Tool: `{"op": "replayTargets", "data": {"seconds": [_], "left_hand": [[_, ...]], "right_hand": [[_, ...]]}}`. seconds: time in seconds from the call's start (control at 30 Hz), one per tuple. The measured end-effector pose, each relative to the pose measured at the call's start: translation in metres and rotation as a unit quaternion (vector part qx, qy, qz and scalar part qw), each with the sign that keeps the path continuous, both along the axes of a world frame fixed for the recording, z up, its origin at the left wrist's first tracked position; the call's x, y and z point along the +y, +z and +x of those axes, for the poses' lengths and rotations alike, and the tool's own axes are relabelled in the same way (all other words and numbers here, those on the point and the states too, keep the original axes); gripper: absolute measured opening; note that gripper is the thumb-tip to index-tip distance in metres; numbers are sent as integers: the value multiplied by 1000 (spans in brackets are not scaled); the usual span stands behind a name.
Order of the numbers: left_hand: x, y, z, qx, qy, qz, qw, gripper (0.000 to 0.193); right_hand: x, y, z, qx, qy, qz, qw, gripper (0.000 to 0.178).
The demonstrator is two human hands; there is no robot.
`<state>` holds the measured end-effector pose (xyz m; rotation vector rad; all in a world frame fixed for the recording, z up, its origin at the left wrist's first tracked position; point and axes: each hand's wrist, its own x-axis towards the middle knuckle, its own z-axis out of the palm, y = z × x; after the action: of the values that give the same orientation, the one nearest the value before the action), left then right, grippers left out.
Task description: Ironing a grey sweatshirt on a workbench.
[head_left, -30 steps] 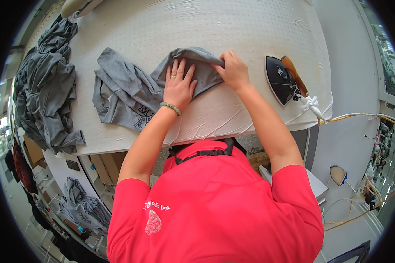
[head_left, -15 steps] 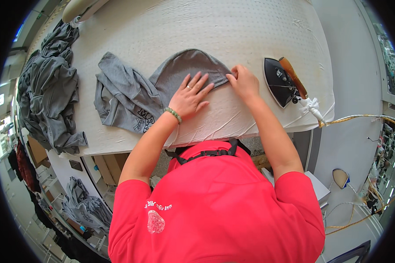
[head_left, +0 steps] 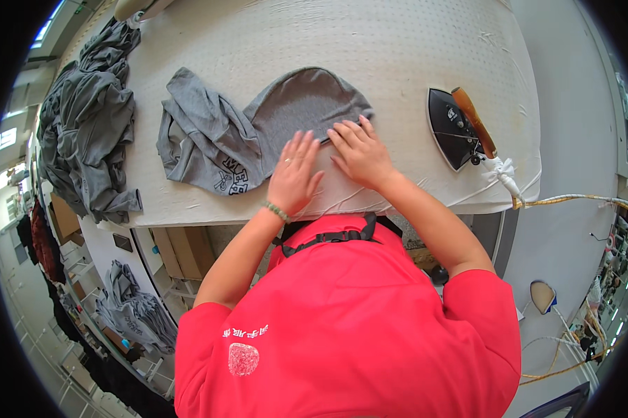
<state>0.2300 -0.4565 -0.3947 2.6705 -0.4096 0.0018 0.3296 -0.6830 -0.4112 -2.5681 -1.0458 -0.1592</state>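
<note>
A grey hoodie lies on the white padded ironing table, bunched at the left, with dark lettering near its lower edge. Its rounded hood is spread flat to the right. My left hand, wearing a ring and a beaded bracelet, reaches the hood's near edge with straight fingers. Beside it, my right hand rests its outstretched fingers on the hood's near right edge. Both hands are open and grip nothing. The fingertips hide part of that edge.
Right of my right hand lies a black iron with a wooden handle and a cloth-wrapped cord. A heap of grey garments covers the table's left end. Grey clothing is piled below, near a cardboard box.
My right hand has let go of the hood's right corner and moved left, laying its fingers flat. My left hand has slid off the hood's middle toward its near edge.
</note>
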Motion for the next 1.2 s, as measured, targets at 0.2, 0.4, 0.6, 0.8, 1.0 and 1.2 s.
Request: {"op": "replayTargets", "data": {"seconds": [0.2, 0.4, 0.6, 0.8, 1.0, 1.2], "left_hand": [[-6, -11, 6, -6, 35, 38, 999, 74], [-41, -15, 52, -38, -29, -23, 999, 72], [-66, -26, 93, -34, -54, 12, 998, 73], [-71, -26, 64, -40, -19, 75, 996, 74], [-62, -12, 16, -1, -6, 44, 999, 74], [-91, -3, 61, -56, 7, -58, 997, 76]], "right_hand": [[-29, 6, 13, -11, -81, -26, 996, 61], [-33, 8, 31, 165, -224, 128, 952, 44], [-35, -3, 75, 472, -274, 148, 825, 33], [-49, 18, 53, 288, -246, 73, 923, 26], [-166, 104, 66, -135, -226, 23, 965, 42], [-180, 79, 36, -78, -281, -118, 949, 60]]}}
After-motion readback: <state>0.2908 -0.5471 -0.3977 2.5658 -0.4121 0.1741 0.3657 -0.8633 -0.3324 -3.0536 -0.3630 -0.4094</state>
